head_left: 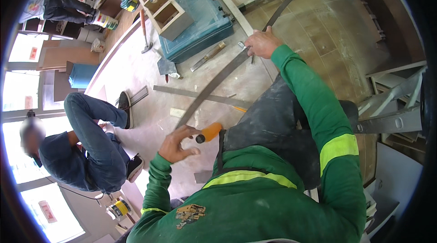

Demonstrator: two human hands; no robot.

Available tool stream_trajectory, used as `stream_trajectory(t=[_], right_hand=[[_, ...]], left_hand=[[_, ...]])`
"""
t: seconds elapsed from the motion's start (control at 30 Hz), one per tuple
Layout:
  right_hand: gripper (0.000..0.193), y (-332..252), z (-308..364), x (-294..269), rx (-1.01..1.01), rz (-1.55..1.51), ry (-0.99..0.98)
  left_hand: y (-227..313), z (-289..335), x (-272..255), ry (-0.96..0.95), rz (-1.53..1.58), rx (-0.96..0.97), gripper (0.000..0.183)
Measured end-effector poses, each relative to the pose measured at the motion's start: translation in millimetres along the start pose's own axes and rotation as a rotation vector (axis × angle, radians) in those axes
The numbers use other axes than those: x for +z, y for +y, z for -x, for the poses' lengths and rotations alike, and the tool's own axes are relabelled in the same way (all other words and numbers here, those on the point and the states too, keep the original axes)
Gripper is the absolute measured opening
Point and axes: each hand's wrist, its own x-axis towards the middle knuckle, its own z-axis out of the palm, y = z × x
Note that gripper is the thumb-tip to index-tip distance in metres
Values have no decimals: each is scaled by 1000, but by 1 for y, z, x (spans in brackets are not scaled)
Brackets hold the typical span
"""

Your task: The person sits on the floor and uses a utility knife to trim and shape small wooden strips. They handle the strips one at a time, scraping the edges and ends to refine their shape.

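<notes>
A long, thin, dark grey strip [213, 85] bends in a curve from beside my left hand up to the far right. My right hand [265, 43] is closed around it beyond its middle. The left hand [180, 144] hovers by its near end, thumb and fingers spread; whether the fingertips touch the strip I cannot tell. Close to those fingers is an orange cylinder with a black end [209, 133], perhaps a tool handle. A second, straight grey strip [200, 95] lies on the dusty white surface beneath, crossing under the curved one. By it lies a yellow pencil [239, 109].
Beyond the strips stand a teal case [200, 20] and a wooden compartment box [166, 10]. A hammer [144, 33], a chisel-like tool [208, 56] and a scraper [167, 66] lie nearby. A person in dark clothes [86, 152] sits at left. A ladder [391, 120] is at right.
</notes>
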Motion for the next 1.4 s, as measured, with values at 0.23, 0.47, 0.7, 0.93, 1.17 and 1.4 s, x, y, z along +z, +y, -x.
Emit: stream_trajectory(t=[0.23,0.47,0.7,0.93,1.17,1.4], right_hand=[[17,-37,30,-17,21,-53,52],[19,-51,39,-36,-1,-117,117],[27,-53,32,13,-89,-185,36],[47,-16,83,45,482,-961,941],[48,-84,97,39,292,-1694,963],[24,-57,111,25,395,-1643,1189]], left_hand=[[33,-100,-23,424,-500,329,61],[-59,-216,-24,-19,-209,54,108],[-5,-221,29,123,-229,16,57],[-1,-227,28,291,-47,175,31],[60,-250,49,126,75,294,29],[86,-265,61,90,66,312,28]])
